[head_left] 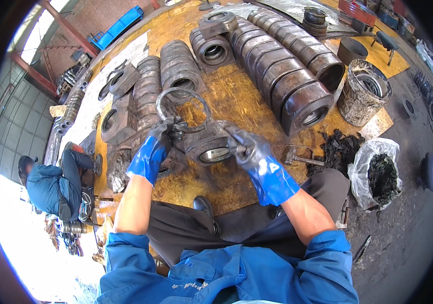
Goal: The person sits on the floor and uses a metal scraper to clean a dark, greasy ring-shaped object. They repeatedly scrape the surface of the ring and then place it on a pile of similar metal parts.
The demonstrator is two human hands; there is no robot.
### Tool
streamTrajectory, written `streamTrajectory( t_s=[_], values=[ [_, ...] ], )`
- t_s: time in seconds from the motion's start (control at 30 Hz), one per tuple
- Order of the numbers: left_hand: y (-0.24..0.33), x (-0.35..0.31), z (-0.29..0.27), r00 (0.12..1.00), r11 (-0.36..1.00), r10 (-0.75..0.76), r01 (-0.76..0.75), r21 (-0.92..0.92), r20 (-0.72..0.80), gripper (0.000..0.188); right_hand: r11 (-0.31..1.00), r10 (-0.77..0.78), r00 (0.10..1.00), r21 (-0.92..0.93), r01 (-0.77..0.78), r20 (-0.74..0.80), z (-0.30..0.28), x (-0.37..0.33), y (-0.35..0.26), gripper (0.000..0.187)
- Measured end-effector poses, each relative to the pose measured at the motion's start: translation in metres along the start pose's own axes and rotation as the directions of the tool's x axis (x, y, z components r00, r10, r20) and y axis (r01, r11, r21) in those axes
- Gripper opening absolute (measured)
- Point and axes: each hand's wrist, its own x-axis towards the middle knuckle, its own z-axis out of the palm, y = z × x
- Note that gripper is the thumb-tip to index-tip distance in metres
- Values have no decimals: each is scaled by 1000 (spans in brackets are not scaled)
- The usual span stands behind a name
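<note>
In my blue-gloved left hand (168, 133) is a thin metal ring (206, 107), gripped at its lower left edge and tilted up. My right hand (247, 148), also in a blue glove darkened with grime, is beside the right edge of a thick dark metal block (196, 148) with a round bore. Its fingers are curled together; whether they pinch a small part or press on the block is hard to see. Bright metal shows inside the bore. A hammer (303, 158) lies to the right of that hand.
Long rows of bored steel blocks (269, 66) lie on the stained yellow board (226, 187). On the right are a grimy bucket (350, 101) holding rings, black scraps (340, 152), a plastic-lined container (357, 169) and pliers (362, 249). Another person (49, 185) sits at left.
</note>
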Motion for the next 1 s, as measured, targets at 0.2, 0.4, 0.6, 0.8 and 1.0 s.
streamTrajectory(
  t_s=[0.2, 0.4, 0.6, 0.8, 1.0],
  values=[
    [-14, 17, -18, 921, 841, 243, -44, -539, 303, 24, -458, -437, 581, -726, 513, 686, 21, -11, -2, 38],
    [-22, 24, -55, 952, 824, 172, 1, -566, 253, 26, -453, -373, 705, -782, 429, 603, -1, 5, -27, 38],
    [-29, 18, -41, 998, 919, 62, -68, -387, -28, 25, 452, -511, 843, -781, 431, 169, -45, 34, -41, 31],
    [-26, 31, -51, 964, 874, 217, -123, -470, 152, 26, 52, -641, 723, -925, 376, 257, -31, 16, -21, 31],
    [-25, 23, -36, 881, 874, 460, -429, -228, 109, 30, -256, -545, 784, -949, 182, 297, -17, 10, 15, 42]
  ],
)
